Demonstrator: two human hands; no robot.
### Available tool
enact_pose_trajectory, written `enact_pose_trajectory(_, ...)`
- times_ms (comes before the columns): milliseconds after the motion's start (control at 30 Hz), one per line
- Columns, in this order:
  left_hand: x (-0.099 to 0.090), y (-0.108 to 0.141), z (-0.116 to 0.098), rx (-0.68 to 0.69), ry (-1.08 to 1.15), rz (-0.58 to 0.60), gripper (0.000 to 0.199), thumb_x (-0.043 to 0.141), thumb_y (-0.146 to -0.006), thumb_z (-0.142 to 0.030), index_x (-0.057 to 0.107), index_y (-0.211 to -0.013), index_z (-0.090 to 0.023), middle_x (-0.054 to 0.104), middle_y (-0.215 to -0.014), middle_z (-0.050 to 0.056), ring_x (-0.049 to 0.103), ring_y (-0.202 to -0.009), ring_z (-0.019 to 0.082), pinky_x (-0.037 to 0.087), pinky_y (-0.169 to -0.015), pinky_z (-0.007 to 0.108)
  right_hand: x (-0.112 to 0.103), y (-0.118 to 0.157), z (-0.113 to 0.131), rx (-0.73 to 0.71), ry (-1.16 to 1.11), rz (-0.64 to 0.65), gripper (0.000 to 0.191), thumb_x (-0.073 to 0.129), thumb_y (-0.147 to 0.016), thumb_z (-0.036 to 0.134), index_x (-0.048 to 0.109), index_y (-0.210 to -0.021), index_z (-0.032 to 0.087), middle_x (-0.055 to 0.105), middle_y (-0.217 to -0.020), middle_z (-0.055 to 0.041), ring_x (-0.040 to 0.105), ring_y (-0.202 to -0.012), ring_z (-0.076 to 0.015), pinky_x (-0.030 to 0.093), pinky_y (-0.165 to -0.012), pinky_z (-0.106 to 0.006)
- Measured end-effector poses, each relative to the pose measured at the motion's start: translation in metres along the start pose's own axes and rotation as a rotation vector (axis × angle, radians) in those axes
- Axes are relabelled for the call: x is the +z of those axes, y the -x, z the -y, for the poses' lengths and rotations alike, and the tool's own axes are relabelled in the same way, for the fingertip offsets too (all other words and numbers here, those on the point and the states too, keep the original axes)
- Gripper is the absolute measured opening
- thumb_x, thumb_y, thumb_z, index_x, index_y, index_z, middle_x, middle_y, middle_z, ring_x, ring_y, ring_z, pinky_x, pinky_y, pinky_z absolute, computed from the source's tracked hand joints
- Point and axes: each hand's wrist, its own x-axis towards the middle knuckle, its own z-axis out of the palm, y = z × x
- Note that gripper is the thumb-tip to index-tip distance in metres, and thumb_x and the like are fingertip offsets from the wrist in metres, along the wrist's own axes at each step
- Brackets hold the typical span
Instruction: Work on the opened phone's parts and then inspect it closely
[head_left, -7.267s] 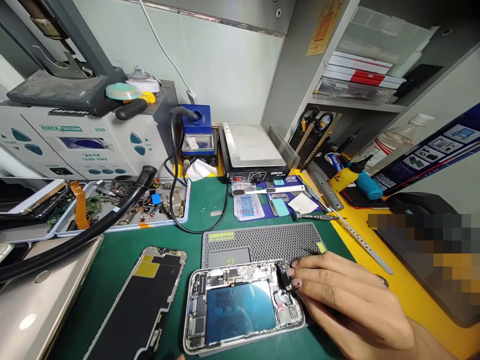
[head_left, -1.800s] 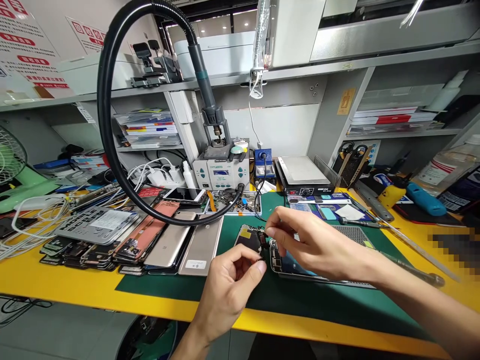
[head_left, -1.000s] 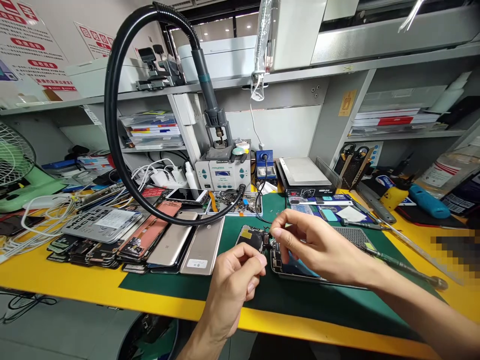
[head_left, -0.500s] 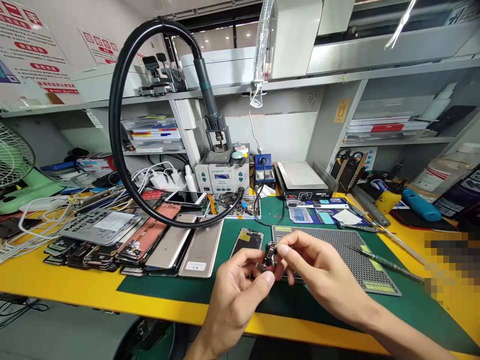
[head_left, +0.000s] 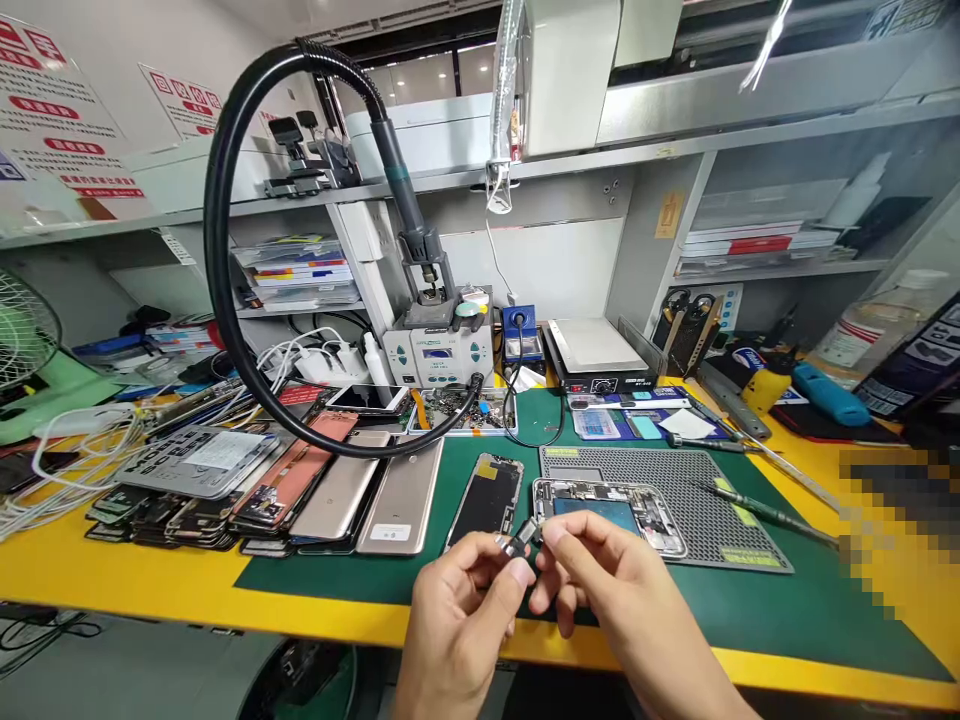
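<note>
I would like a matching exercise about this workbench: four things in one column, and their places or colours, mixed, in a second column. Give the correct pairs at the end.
Things
1. small part
2. opened phone
3. panel
4. fan

Places and colours
A. pale green, at the picture's left edge
B. on the grey pad
C. held between the left hand and the right hand
D. black with a yellow patch, on the green mat

Right pairs: 1-C, 2-B, 3-D, 4-A
</note>
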Motion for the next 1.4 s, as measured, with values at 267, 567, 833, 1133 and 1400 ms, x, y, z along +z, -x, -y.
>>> enact_pose_trajectory(267, 0.004, 0.001, -0.006, 0.014, -0.015, -0.113, 0.035, 0.072, -0.080, -0.049, 0.068, -0.076, -0.014, 0.064, -0.067, 0.004, 0.043, -0.050, 0.007, 0.028, -0.042, 0.019, 0.002, 0.003, -0.006, 0.015, -0.047, -0.007, 0.039, 0.067, -0.089, 0.055, 0.067, -0.085, 0.016, 0.069, -0.064, -0.0014, 0.057, -0.058, -0.0118, 0.042, -0.056, -0.022)
enact_pose_trajectory(567, -0.002, 0.003, -0.006, 0.030, -0.073, -0.114, 0.032, 0.070, -0.082, -0.047, 0.066, -0.080, -0.015, 0.065, -0.070, 0.003, 0.043, -0.050, 0.006, 0.028, -0.043, 0.019, -0.003, 0.012, -0.004, -0.015, 0.000, -0.029, 0.039, 0.069, -0.086, 0.055, 0.066, -0.099, 0.018, 0.067, -0.067, -0.0005, 0.061, -0.060, -0.0148, 0.045, -0.058, -0.025)
enact_pose_trajectory(833, -0.007, 0.004, -0.010, -0.011, -0.029, 0.073, 0.028, 0.069, -0.084, -0.041, 0.064, -0.075, -0.014, 0.063, -0.067, 0.001, 0.041, -0.048, 0.005, 0.028, -0.044, 0.019, -0.021, 0.016, 0.006, -0.051, 0.132, 0.122, 0.033, 0.065, -0.088, 0.049, 0.068, -0.107, 0.021, 0.066, -0.082, -0.0013, 0.053, -0.066, -0.0139, 0.047, -0.063, -0.027)
enact_pose_trajectory(1133, -0.007, 0.010, -0.014, 0.115, -0.267, 0.119, 0.026, 0.059, -0.091, -0.040, 0.061, -0.077, -0.018, 0.053, -0.070, -0.002, 0.041, -0.059, 0.009, 0.035, -0.055, 0.023, -0.026, 0.018, 0.010, -0.026, 0.141, 0.192, 0.031, 0.070, -0.087, 0.049, 0.065, -0.091, 0.019, 0.059, -0.074, 0.0018, 0.048, -0.065, -0.0119, 0.039, -0.059, -0.024)
enact_pose_trajectory(1400, -0.010, 0.010, -0.014, 0.556, -0.625, 0.158, 0.013, 0.052, -0.095, -0.019, 0.064, -0.090, -0.020, 0.058, -0.077, 0.000, 0.052, -0.066, 0.011, 0.041, -0.058, 0.023, -0.032, 0.027, 0.009, -0.166, 0.362, 0.181, 0.018, 0.061, -0.095, 0.043, 0.064, -0.101, 0.026, 0.065, -0.097, -0.0021, 0.061, -0.087, -0.0187, 0.049, -0.072, -0.029)
